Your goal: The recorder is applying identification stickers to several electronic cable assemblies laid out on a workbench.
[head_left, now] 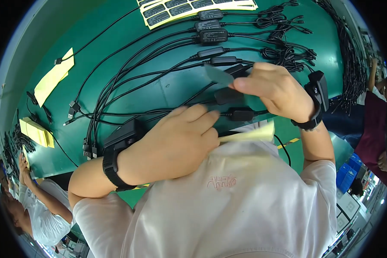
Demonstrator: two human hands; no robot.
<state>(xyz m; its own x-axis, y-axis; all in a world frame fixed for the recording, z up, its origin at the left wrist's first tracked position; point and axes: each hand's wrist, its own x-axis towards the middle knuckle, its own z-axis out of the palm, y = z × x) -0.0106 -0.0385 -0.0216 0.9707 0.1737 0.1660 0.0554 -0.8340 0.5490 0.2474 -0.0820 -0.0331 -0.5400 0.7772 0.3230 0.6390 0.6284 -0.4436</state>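
Between thumb and fingers my right hand [277, 90] pinches a thin dark label-like piece [218, 76], held above the cables. Close to my chest, my left hand [170, 144] is curled, its fingertips blurred by motion. A yellow sheet [253, 134] sticks out from beside its thumb, apparently gripped there. Just beyond the left fingers lies a cable with a black box [241, 114] in its line. Farther off, several black cables with similar in-line boxes [213, 36] lie side by side, some boxes bearing printed labels. Their USB plugs [73, 109] are gathered at the left.
Sheets of black labels [176, 13] lie at the table's far edge. Yellow paper strips [53, 81] and a yellow stack [38, 132] are on the left. Coiled cable ends [284, 53] and a hanging cable bundle [352, 64] are at right. A co-worker [47, 206] sits at left.
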